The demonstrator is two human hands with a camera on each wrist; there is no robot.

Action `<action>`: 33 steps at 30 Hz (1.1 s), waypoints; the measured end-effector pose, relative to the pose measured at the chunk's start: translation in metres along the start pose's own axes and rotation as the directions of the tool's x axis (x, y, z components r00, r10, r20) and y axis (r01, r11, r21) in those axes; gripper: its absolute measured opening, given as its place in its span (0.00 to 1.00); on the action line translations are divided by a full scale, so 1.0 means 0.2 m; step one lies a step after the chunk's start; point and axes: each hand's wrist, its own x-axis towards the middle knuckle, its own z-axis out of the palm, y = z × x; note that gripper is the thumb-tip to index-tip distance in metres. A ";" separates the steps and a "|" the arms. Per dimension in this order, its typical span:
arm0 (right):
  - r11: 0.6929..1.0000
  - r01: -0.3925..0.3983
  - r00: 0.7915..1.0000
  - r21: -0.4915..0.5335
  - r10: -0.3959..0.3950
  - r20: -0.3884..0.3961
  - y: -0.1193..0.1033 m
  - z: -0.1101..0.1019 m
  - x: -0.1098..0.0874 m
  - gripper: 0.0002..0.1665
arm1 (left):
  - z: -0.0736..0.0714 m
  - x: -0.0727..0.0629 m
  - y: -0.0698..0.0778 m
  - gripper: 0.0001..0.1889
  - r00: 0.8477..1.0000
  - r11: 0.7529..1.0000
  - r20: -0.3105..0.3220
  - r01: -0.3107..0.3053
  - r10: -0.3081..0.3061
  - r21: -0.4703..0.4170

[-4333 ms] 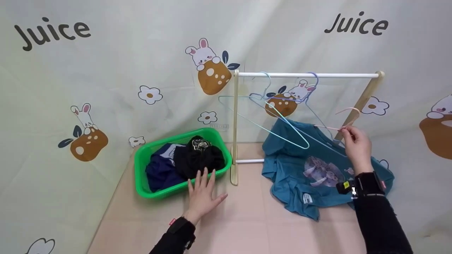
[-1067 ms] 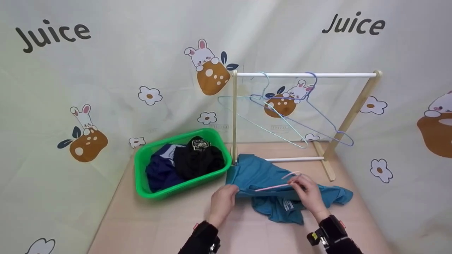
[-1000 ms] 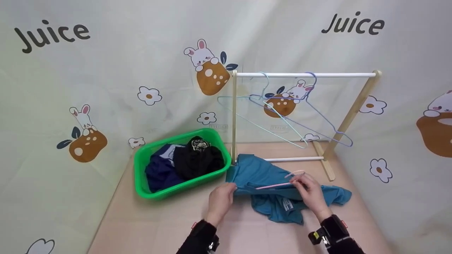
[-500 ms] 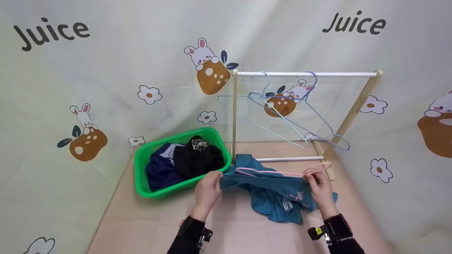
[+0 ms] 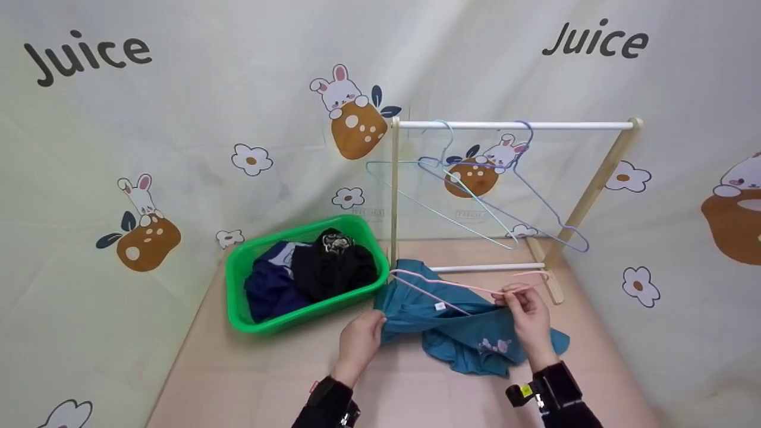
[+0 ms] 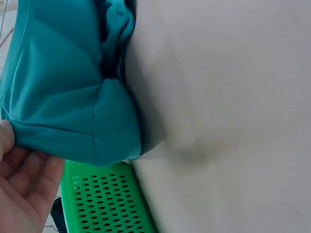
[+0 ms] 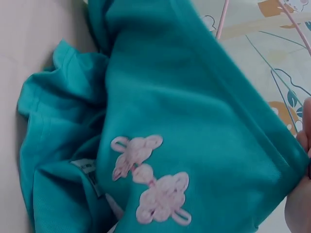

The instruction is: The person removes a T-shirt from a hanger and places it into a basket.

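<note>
A teal T-shirt with a rabbit print hangs between both hands, its lower folds on the table. My left hand pinches the shirt's left part between thumb and fingers; the left wrist view shows the thumb on top of the cloth. My right hand pinches the pink hanger below its hook, together with the shirt's edge. One arm of the hanger points left above the shirt; its lower bar runs down into the neck opening. The hanger's right arm is hidden by the shirt.
A wooden rack with a white rail stands behind the shirt. A mint hanger and a purple hanger hang on it. To the left sits a green basket holding dark clothes.
The shirt has come from the right to the middle, and the left hand has taken hold of it. Over the last half second, the hanger's left end has risen out of the shirt.
</note>
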 end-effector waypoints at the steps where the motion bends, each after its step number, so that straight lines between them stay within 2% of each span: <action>1: 1.000 0.002 1.000 0.008 -0.002 -0.005 0.00 0.01 0.01 0.08 | 0.01 0.00 0.00 0.05 1.000 1.000 0.017 0.008 -0.008 0.001; 6: 0.998 0.009 1.000 0.059 -0.008 -0.026 -0.05 0.05 0.05 0.10 | 0.03 -0.01 0.01 0.04 0.996 0.999 0.081 0.032 -0.033 0.008; 10: 0.994 0.036 0.999 0.105 -0.032 -0.037 -0.10 0.08 0.08 0.12 | 0.04 -0.02 0.01 0.05 0.991 1.000 0.130 0.022 -0.024 0.016; 13: 0.988 0.056 0.998 0.145 -0.052 -0.035 -0.13 0.10 0.11 0.11 | 0.05 -0.03 0.02 0.05 0.982 0.999 0.183 0.032 -0.035 0.020; 16: 0.983 0.063 0.998 0.174 -0.058 -0.036 -0.17 0.13 0.14 0.09 | 0.07 -0.05 0.02 0.01 0.973 0.998 0.226 0.056 -0.056 0.008; 18: 0.980 0.070 0.997 0.185 -0.063 -0.043 -0.20 0.15 0.16 0.08 | 0.07 -0.06 0.02 0.05 0.967 0.997 0.244 0.075 -0.072 0.000; 23: 0.976 0.094 0.995 0.197 -0.086 -0.047 -0.27 0.17 0.20 0.08 | 0.07 -0.07 0.02 0.18 0.958 0.992 0.257 0.130 -0.124 -0.003; 29: 0.911 0.137 0.990 0.388 -0.130 -0.047 -0.33 0.16 0.25 0.09 | 0.07 -0.08 0.00 0.29 0.961 0.988 0.231 0.158 -0.154 0.003; 33: 0.902 0.181 0.983 0.393 -0.159 -0.090 -0.37 0.12 0.27 0.08 | 0.07 -0.09 0.00 0.34 0.961 0.986 0.221 0.166 -0.164 0.011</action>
